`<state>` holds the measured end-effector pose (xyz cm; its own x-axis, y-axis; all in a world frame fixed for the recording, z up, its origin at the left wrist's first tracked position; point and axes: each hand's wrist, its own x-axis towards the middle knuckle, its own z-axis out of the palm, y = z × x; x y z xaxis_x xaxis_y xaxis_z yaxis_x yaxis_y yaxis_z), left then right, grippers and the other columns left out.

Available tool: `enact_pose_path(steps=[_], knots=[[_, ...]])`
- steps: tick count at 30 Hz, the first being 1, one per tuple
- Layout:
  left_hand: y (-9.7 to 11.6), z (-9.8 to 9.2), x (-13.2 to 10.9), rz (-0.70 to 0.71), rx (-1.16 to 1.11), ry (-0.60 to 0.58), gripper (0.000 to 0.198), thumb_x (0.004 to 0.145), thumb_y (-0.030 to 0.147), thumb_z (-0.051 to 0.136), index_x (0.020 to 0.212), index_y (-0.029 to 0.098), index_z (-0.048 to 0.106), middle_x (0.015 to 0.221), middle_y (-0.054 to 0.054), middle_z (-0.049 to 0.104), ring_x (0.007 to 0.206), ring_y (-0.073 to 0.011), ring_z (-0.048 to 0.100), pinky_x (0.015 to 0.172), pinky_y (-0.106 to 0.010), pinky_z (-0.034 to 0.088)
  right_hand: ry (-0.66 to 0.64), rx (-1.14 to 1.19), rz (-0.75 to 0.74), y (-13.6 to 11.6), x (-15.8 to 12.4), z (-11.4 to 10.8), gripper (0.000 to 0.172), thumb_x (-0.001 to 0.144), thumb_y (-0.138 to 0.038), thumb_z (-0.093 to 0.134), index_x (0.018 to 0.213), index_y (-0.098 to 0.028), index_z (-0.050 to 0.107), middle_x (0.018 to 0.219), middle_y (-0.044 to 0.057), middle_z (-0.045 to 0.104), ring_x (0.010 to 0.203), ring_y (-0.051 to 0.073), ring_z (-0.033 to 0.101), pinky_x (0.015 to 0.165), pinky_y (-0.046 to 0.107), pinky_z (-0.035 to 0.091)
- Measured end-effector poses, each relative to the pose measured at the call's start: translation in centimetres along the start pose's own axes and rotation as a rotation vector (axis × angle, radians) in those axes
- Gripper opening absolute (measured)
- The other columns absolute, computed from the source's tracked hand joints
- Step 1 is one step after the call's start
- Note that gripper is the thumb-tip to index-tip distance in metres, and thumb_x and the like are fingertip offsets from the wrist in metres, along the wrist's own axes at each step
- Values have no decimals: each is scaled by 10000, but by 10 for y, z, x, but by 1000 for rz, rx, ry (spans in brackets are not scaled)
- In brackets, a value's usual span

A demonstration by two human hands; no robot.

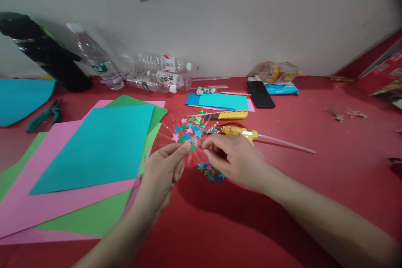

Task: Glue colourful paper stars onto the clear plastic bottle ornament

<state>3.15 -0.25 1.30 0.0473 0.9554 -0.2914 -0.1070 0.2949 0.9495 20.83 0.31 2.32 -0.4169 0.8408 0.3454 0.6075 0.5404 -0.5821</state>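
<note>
My left hand (166, 167) pinches a clear plastic piece cut into spreading strips, dotted with small paper stars (187, 129) in pink, blue and green. My right hand (237, 159) is close against its right side, thumb and fingertips pinched together; what lies between them, if anything, is too small to make out. Below the hands, a small pile of loose paper stars (210, 172) lies on the red table. Just behind the right hand rests a yellow glue gun (240, 132) with a clear glue stick (289, 144) out of its back. A yellow utility knife (232, 115) lies beyond it.
Coloured paper sheets (100, 146) cover the left side, with teal-handled pliers (45, 117) beside them. Along the wall stand a black bottle (50, 54) and a clear water bottle (97, 58); several bottles (157, 76) lie nearby. A black phone (260, 94) lies farther right.
</note>
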Motion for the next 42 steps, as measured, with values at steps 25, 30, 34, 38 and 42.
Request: enact_pose_path(steps=[25, 30, 34, 38, 42], knots=[[15, -21, -12, 594, 881, 312, 128, 823, 332, 613, 866, 239, 689, 461, 67, 498, 430, -94, 446, 491, -214, 318, 97, -211, -125, 6, -3, 0, 195, 922, -220, 469, 1013, -191, 639, 803, 16, 711, 675, 138, 607, 618, 264, 380], [10, -24, -12, 659, 939, 373, 134, 814, 330, 642, 898, 228, 662, 562, 50, 587, 486, -94, 500, 525, -218, 346, 100, -204, -115, 7, -3, -1, 194, 921, -217, 469, 1036, -201, 624, 792, 6, 704, 668, 131, 597, 606, 258, 372], [6, -28, -13, 826, 1036, 278, 110, 861, 265, 607, 802, 225, 691, 687, 2, 679, 603, -119, 591, 587, -239, 390, 98, -198, -117, 8, -3, -1, 193, 922, -206, 464, 1027, -206, 627, 799, 7, 709, 671, 131, 596, 618, 257, 380], [2, -26, -8, 1044, 1100, 250, 119, 809, 235, 684, 926, 220, 676, 933, -62, 664, 905, -211, 619, 818, -319, 474, 109, -207, -112, 12, -2, -6, 191, 934, -232, 455, 1012, -203, 627, 892, 25, 727, 768, 146, 637, 667, 259, 404], [0, -19, -2, 1125, 1179, 337, 597, 742, 308, 752, 1281, 188, 525, 1338, -178, 480, 1254, -338, 456, 1039, -500, 388, 178, -190, -108, 14, -1, -15, 163, 909, -202, 485, 986, -190, 628, 827, 3, 720, 648, 109, 603, 602, 229, 378]])
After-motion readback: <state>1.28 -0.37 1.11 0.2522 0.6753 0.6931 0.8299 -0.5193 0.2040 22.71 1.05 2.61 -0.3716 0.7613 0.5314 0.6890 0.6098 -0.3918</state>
